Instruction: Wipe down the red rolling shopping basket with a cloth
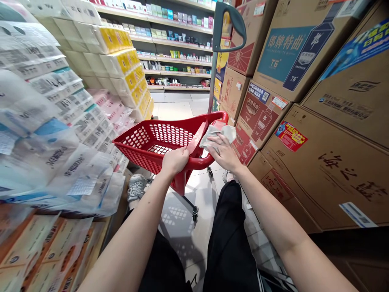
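A red plastic wheeled shopping basket (pixel 146 140) stands on the tiled floor in front of me, its inside bare. Its grey pull handle (pixel 226 28) rises upright at the far end. My left hand (pixel 174 160) is closed over the basket's near rim. My right hand (pixel 223 152) presses a pale grey cloth (pixel 217 134) onto the rim at the right side, fingers curled on the cloth.
Stacked packs of tissue paper (pixel 45 121) fill the left side, with boxed goods below. Brown cardboard cartons (pixel 319 121) are piled high on the right. The narrow aisle runs ahead to store shelves (pixel 176 44). My legs in black trousers show below.
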The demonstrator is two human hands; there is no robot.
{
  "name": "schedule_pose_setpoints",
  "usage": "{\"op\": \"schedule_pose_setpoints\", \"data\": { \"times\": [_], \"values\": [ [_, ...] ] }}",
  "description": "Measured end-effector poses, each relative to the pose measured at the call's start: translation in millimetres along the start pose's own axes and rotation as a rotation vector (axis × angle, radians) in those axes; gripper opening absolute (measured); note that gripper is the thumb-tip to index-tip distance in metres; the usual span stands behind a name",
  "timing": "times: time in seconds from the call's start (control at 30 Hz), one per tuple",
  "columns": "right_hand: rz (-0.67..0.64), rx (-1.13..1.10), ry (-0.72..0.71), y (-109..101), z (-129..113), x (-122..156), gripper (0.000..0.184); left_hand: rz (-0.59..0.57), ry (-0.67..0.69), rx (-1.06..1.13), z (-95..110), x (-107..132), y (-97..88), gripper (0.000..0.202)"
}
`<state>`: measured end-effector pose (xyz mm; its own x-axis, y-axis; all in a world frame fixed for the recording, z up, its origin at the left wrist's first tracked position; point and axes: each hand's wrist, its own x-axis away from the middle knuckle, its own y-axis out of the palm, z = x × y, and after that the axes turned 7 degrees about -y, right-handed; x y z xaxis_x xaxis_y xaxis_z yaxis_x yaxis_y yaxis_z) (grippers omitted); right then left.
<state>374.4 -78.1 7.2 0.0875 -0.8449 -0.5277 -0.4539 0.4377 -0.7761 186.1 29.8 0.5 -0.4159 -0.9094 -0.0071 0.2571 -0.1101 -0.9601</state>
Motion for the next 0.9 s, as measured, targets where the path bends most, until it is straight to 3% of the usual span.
{"op": "schedule_pose_setpoints", "data": {
  "times": [0.17,0.27,0.6,0.9],
  "values": [
    [0.026,-0.049,0.158,3,46,-22,0.053,-0.006,0.031,-0.013,2,-2,-1.8,0.051],
    [0.024,-0.114,0.248,4,59,-26,0.056,-0.011,0.016,0.003,3,-7,0.2,0.052],
    [0.015,-0.042,0.273,12,-15,-1,0.062,0.012,-0.034,0.016,3,-15,4.3,0.054],
    [-0.095,0.006,0.334,-2,24,-31,0.060,0.030,-0.029,0.004,16,-11,2.1,0.053]
  ]
}}
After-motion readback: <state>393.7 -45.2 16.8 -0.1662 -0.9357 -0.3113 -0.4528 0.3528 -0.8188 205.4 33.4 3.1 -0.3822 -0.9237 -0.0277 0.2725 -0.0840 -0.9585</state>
